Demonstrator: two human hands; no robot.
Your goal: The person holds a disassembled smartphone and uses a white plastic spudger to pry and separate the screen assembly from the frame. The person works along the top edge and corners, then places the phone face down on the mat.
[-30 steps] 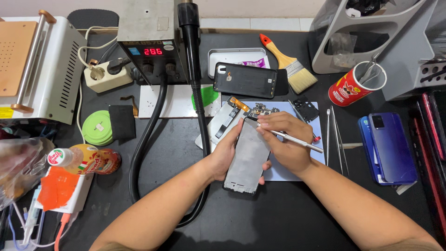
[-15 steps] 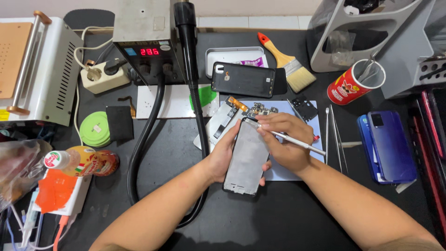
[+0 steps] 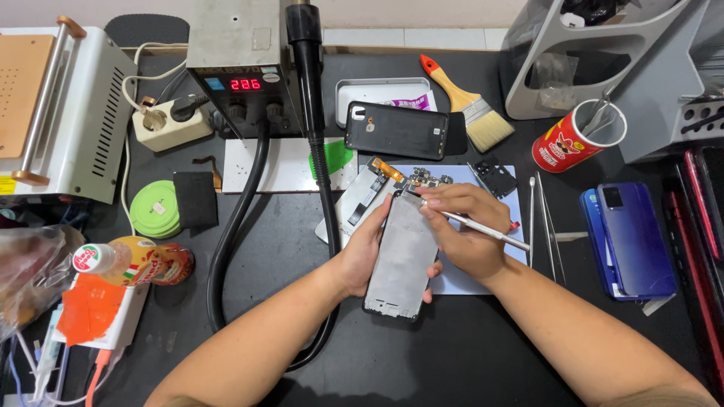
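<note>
My left hand (image 3: 363, 252) grips a bare phone frame (image 3: 401, 256) by its left edge and holds it a little above the black table, its grey inner side facing up. My right hand (image 3: 467, 230) holds a thin metal tool (image 3: 483, 227) like a pen. The tool's tip touches the top edge of the frame. Under my hands lies a pale blue mat (image 3: 460, 275) with a phone screen part (image 3: 360, 200) and a small circuit board (image 3: 424, 179) on it.
A hot-air station (image 3: 237, 68) with a red display and black hose (image 3: 320, 151) stands at the back. A black phone back (image 3: 396, 130), a brush (image 3: 464, 102), a red cup (image 3: 569, 139), tweezers (image 3: 539, 218), a blue phone (image 3: 630, 237), a bottle (image 3: 143, 262) and a white machine (image 3: 53, 105) surround the mat.
Both hands stay on the phone frame. The tool tip has shifted slightly along the frame's top edge. Nothing else has moved.
</note>
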